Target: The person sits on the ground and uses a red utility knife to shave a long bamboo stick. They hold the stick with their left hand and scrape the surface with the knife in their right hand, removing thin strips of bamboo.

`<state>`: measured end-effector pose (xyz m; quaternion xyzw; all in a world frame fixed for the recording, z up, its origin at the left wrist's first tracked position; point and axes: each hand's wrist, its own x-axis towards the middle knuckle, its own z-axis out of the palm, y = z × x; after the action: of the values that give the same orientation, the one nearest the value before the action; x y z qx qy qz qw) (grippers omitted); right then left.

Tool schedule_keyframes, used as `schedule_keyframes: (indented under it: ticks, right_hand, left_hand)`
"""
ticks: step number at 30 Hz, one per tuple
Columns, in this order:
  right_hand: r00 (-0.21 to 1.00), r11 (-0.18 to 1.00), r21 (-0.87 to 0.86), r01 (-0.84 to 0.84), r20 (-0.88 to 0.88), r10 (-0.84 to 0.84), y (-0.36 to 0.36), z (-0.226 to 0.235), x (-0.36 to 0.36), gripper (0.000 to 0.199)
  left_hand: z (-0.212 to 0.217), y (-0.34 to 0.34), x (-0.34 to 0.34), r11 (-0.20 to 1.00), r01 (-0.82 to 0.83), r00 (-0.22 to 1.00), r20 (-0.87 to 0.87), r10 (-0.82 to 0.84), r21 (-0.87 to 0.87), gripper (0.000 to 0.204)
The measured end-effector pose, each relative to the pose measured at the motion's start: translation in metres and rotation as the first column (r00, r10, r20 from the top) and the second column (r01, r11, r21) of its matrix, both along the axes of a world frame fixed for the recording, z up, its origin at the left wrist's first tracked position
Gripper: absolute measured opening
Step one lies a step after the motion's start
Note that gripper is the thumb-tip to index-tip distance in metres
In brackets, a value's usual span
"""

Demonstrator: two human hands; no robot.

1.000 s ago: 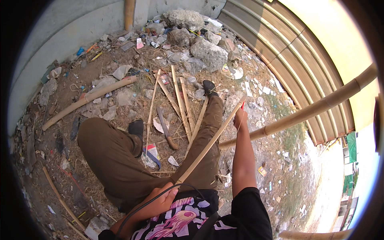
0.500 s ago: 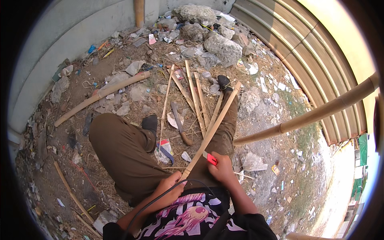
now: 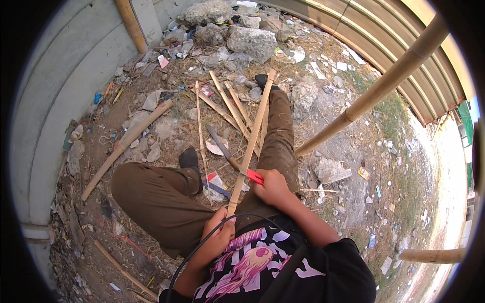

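Observation:
A long, flat bamboo strip [image 3: 255,129] slants up from my lap over my outstretched right leg, its far end near the right foot. My left hand [image 3: 220,235] is closed around its near end. My right hand [image 3: 274,188] grips a small red-handled knife [image 3: 255,177], its blade lying against the strip a short way above my left hand; the blade is mostly hidden. Several more bamboo strips [image 3: 226,98] lie between my legs. Beside them a machete [image 3: 222,146] with a dark blade and wooden handle rests on the ground, its handle end close to the held strip.
A thick bamboo pole [image 3: 371,98] slopes down beside my right leg. Another bamboo piece [image 3: 126,146] lies on the left. Large rocks [image 3: 252,44] and litter spread toward the far wall. A black cable [image 3: 202,247] curves across my lap.
My right hand and knife have moved farther up the strip, away from my left hand. The head view has turned, and the strip now stands steeper in it.

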<state>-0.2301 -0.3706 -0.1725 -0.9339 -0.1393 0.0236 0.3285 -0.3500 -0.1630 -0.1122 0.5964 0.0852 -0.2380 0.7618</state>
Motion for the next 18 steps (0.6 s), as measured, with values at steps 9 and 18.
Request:
schedule_keyframes:
  ticks: [9, 18]
  right_hand:
    - [0.978, 0.979, -0.1, -0.175, -0.134, 0.161, 0.007, 0.04, -0.032, 0.052]
    - [0.923, 0.921, 0.078, -0.381, 0.092, 0.374, 0.009, 0.037, -0.037, 0.034]
  left_hand:
    - [-0.011, 0.022, 0.01, 0.798, -0.148, 0.948, -0.314, -0.054, -0.584, 0.039]
    - [0.0, 0.018, 0.01, 0.839, -0.205, 0.93, -0.367, 0.006, -0.505, 0.017]
